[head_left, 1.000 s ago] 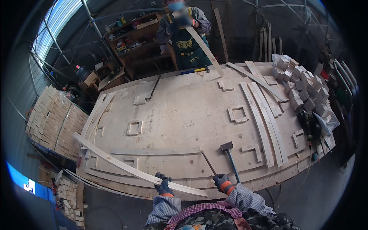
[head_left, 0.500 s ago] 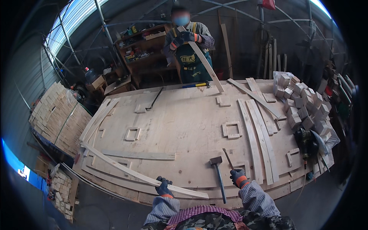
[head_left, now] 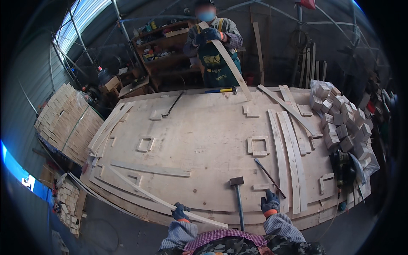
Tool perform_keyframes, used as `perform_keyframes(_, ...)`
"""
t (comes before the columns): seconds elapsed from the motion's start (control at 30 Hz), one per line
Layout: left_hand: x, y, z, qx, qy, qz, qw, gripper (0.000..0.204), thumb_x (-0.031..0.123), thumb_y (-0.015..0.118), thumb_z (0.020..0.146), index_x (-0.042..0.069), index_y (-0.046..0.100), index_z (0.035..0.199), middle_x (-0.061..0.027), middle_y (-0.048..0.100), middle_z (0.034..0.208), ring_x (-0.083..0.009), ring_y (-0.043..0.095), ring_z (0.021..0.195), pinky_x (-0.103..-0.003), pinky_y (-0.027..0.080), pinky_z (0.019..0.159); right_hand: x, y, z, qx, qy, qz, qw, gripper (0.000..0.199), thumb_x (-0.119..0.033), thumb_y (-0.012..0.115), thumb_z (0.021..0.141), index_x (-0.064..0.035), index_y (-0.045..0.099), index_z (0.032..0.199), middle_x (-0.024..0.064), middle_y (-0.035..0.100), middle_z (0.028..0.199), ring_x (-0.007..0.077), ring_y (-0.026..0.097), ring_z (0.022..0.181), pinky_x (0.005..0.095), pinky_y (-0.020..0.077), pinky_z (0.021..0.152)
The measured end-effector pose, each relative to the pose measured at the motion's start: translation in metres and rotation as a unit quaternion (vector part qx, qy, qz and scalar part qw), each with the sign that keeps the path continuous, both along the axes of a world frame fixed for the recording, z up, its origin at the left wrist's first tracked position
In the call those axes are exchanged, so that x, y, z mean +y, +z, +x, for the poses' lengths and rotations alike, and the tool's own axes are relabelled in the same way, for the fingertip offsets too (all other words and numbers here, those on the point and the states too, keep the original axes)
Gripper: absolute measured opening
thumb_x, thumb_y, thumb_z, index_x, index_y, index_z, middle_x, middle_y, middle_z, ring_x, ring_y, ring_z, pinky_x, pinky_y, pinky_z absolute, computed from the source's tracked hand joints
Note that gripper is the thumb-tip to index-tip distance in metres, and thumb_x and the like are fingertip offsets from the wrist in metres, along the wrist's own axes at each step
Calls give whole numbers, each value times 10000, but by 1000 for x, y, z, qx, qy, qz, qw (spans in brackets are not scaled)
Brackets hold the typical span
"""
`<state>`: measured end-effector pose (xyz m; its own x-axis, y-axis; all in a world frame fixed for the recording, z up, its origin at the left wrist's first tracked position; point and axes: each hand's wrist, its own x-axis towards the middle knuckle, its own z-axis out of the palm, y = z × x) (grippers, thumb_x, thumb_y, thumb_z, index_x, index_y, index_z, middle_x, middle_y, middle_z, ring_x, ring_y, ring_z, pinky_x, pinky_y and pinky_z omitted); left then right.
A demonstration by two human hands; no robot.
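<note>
My left hand [head_left: 180, 211], in a dark glove with an orange cuff, grips a long thin wooden slat [head_left: 148, 195] near its lower right end. The slat slants across the table's near edge toward the left. My right hand [head_left: 270, 203], gloved alike, is over the near edge with its fingers apart and pointing away from me. A thin dark metal rod [head_left: 268, 176] lies just beyond and beside it, apparently out of its grasp. Between my hands rests a hammer [head_left: 239, 199] with a blocky head and a long metal handle.
Small wooden frames [head_left: 258, 146] sit on the plywood tabletop [head_left: 199, 140]. Loose slats [head_left: 293, 161] lie at right, beside piled wooden blocks [head_left: 340, 114] and a power tool [head_left: 340, 163]. Across the table a co-worker [head_left: 216, 42] holds a board [head_left: 231, 63] near another hammer [head_left: 221, 90] and a crowbar [head_left: 173, 104].
My right hand has let go of the metal rod, which now lies on the table. The slat in my left hand has turned, its far end shifting right.
</note>
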<state>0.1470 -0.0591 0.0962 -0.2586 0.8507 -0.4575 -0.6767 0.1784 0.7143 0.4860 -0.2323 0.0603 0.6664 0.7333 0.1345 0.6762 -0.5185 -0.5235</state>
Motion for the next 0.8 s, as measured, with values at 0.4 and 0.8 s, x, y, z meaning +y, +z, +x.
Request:
perform_keyframes(0.4,4,-12,7,80,-58,-179,979,83,106,571,717,104,489,730,-22,446,584,-168,435,476,-369,484,536,2,-3,-60,190,189,-301,915,678,-510,689,644,-65,525,1129,173,586,1063,337,549,1007,405,434,856)
perform_keyframes(0.8,-22,-58,-10,139,-117,-247,952,185,231,647,764,84,538,788,-56,524,614,-202,501,495,-368,524,532,-5,-58,-87,516,-30,-189,835,141,-139,528,752,-67,481,865,82,525,554,216,526,420,333,383,319)
